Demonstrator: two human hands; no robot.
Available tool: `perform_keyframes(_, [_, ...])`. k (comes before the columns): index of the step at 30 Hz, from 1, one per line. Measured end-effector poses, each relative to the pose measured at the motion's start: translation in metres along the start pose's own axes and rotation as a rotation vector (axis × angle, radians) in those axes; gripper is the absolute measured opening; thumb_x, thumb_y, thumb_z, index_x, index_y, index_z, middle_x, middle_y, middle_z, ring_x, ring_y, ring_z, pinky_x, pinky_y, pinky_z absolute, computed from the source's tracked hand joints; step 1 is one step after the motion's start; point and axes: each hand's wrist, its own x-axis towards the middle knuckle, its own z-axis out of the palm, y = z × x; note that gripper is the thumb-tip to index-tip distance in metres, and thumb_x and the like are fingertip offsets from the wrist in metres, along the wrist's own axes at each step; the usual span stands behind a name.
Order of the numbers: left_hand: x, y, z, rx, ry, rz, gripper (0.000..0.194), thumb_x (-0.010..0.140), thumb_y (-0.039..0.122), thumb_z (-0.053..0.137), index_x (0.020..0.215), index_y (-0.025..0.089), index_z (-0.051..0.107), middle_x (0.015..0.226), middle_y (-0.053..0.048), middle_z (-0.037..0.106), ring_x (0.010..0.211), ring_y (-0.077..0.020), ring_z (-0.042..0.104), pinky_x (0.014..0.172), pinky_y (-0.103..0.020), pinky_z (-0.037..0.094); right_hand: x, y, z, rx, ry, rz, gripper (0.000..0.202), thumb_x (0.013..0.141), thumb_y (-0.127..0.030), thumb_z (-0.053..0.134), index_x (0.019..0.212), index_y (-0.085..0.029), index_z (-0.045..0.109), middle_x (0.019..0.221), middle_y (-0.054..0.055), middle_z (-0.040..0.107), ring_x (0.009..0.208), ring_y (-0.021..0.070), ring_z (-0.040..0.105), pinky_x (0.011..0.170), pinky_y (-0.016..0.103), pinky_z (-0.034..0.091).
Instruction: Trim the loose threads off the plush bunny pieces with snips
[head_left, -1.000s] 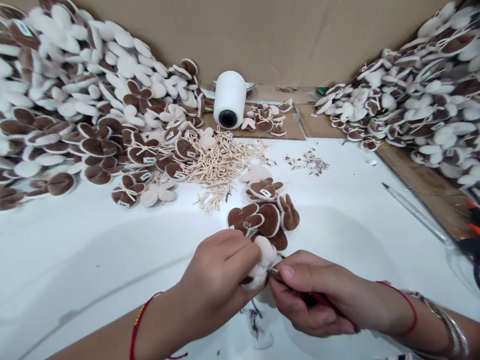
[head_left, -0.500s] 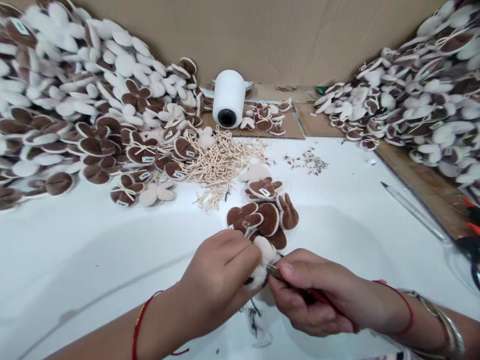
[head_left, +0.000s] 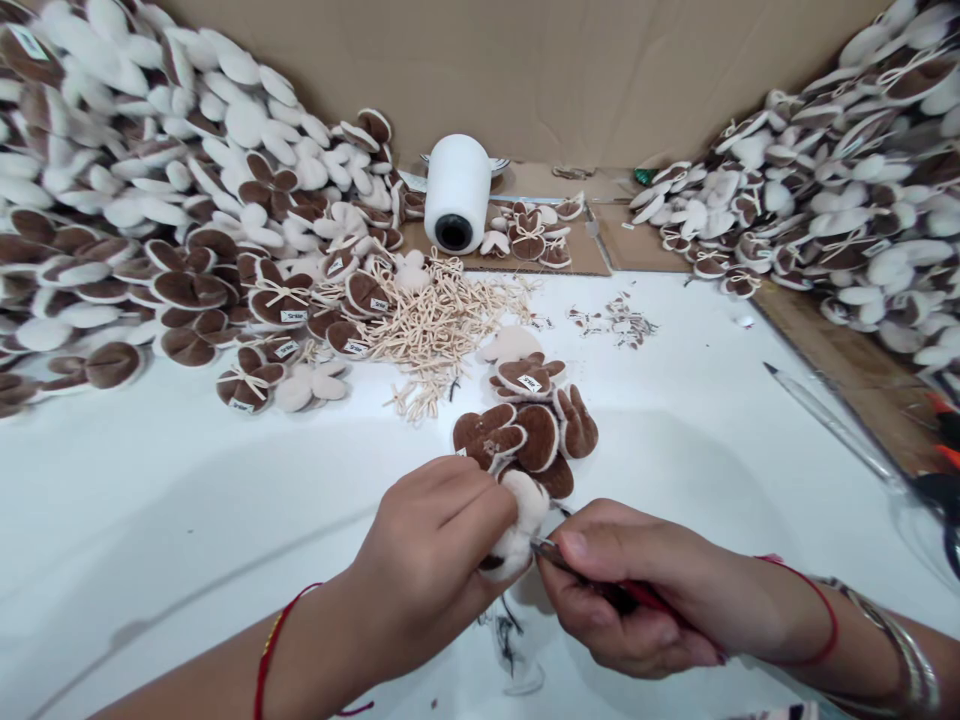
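Left hand (head_left: 439, 555) pinching white plush piece (head_left: 517, 520) just below brown plush pile (head_left: 536, 435) on counter (head_left: 150, 520) — right hand (head_left: 622, 590) gripping small snips (head_left: 551, 553). Advised: trim close, pile steady.

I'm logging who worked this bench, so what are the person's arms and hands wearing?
Both forearms are bare, with no sleeves or gloves. The left hand has a thin red thread at its wrist. The right hand has a red thread too, plus silver metal bangles farther up the arm.

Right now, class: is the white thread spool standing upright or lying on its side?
On its side. The white thread spool shows its dark core hole facing the camera.
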Motion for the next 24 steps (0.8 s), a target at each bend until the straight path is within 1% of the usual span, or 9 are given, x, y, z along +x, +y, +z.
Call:
perform_keyframes(2, [0.0003,0.0005,0.0,0.006,-0.005,-0.002,0.026,0.091,0.014,0.05,0.068,0.02,0.038,0.058,0.004,0.042,0.055,-0.0119,0.036,0.049,-0.024,0.028,-0.0002,-0.0001,0.0003,-0.004,0.005,0.001,0.044,0.092,-0.053,0.049,0.067,-0.018,0.045,0.041,-0.013,0.029,0.027,0.0023,0.018,0.026,0.013,0.015])
perform_keyframes(6, [0.0006,0.0024,-0.0005,0.031,-0.01,0.035,0.025,0.081,0.001,0.044,0.066,0.02,0.038,0.057,0.003,0.043,0.055,-0.0127,0.036,0.049,-0.025,0.029,-0.0001,0.0001,0.0001,-0.002,0.003,-0.004,0.043,0.094,-0.051,0.047,0.066,-0.018,0.045,0.041,-0.012,0.03,0.028,0.0022,0.018,0.026,0.014,0.015])
perform_keyframes(8, [0.0006,0.003,-0.0003,0.032,0.003,0.041,0.026,0.078,-0.002,0.042,0.065,0.02,0.037,0.056,0.003,0.042,0.054,-0.0127,0.035,0.049,-0.025,0.028,0.0,0.0006,-0.0001,0.003,-0.003,-0.004,0.041,0.094,-0.049,0.047,0.067,-0.018,0.045,0.041,-0.012,0.03,0.028,0.0022,0.018,0.026,0.014,0.014])
perform_keyframes(12, [0.0006,0.0026,0.0012,0.012,0.032,0.033,0.027,0.08,0.001,0.043,0.064,0.021,0.034,0.056,0.004,0.038,0.053,-0.0122,0.032,0.047,-0.026,0.025,-0.0003,0.0017,0.0001,0.002,-0.015,-0.025,0.041,0.095,-0.048,0.048,0.067,-0.018,0.045,0.041,-0.012,0.03,0.028,0.0023,0.018,0.026,0.014,0.014])
perform_keyframes(17, [-0.0003,0.002,0.0018,-0.032,0.012,0.014,0.027,0.082,0.003,0.046,0.066,0.021,0.034,0.057,0.004,0.039,0.054,-0.012,0.034,0.048,-0.025,0.028,-0.0007,0.0018,-0.0008,-0.021,-0.021,-0.039,0.042,0.095,-0.048,0.047,0.067,-0.018,0.044,0.042,-0.012,0.029,0.029,0.0025,0.019,0.027,0.014,0.015])
perform_keyframes(20, [0.0001,0.0019,0.0022,-0.052,-0.002,0.006,0.027,0.084,0.006,0.047,0.066,0.021,0.034,0.058,0.004,0.04,0.054,-0.0118,0.035,0.048,-0.024,0.029,-0.0002,0.0017,-0.0017,-0.041,-0.008,-0.05,0.041,0.095,-0.047,0.047,0.067,-0.018,0.045,0.042,-0.012,0.029,0.029,0.0027,0.019,0.027,0.015,0.015])
perform_keyframes(24, [0.0021,0.0012,0.0036,-0.066,0.009,0.007,0.029,0.087,0.008,0.048,0.066,0.021,0.034,0.058,0.004,0.039,0.053,-0.0117,0.035,0.047,-0.024,0.028,0.0009,0.0028,-0.002,-0.068,0.026,-0.056,0.043,0.094,-0.049,0.049,0.066,-0.018,0.045,0.041,-0.012,0.03,0.028,0.003,0.021,0.026,0.014,0.015])
